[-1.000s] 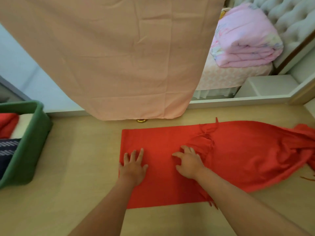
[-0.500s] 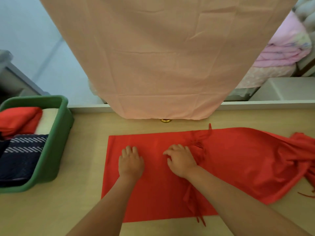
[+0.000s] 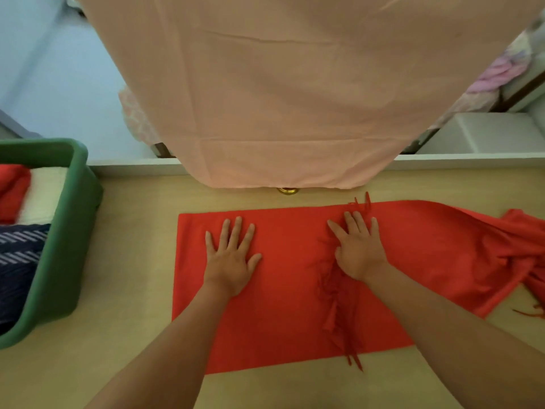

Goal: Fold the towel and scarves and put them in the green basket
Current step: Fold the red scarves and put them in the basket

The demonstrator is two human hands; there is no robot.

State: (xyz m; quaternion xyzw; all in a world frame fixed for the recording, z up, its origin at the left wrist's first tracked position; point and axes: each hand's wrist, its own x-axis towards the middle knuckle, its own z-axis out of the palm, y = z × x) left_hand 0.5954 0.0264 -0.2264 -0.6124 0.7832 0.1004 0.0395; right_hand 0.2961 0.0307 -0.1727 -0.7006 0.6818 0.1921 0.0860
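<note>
A red fringed scarf [image 3: 289,284] lies spread on the light wooden surface, its left part folded flat and its right end bunched toward the right edge. My left hand [image 3: 231,255] presses flat on the folded left part, fingers straight and spread. My right hand [image 3: 358,249] lies flat on the scarf beside the fringe line, fingers straight. The green basket [image 3: 67,240] stands at the left and holds a red folded cloth [image 3: 13,190], a cream towel [image 3: 44,196] and a dark striped scarf [image 3: 17,258].
A peach cloth [image 3: 280,93] hangs down over the far side of the surface, with a small gold knob [image 3: 287,190] under its hem. A white ledge [image 3: 472,160] runs along the back. Pink bedding [image 3: 495,72] shows at the far right.
Both hands have slid apart across the scarf, the left fingers spreading and the right hand moving right to the fringe. The view has shifted and come closer.
</note>
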